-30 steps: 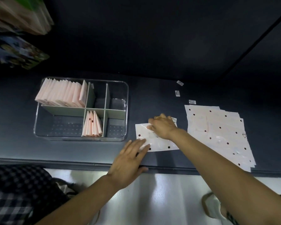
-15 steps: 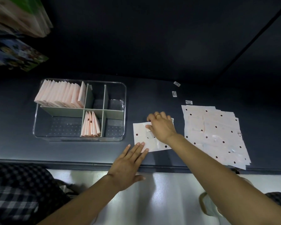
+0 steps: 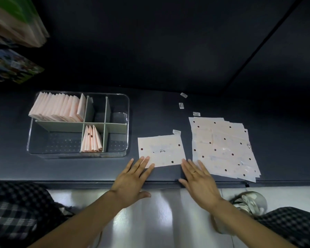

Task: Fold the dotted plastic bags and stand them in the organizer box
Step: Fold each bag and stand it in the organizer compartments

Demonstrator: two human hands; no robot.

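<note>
Plastic, thin and slippery: your left hand lays straight fingers on the dotted bag's near-left corner, right hand flat, fingers spread just beside its near-right corner. Pinch those corners. Beyond: the organizer box to your left, the unfolded stack to your right.
</note>
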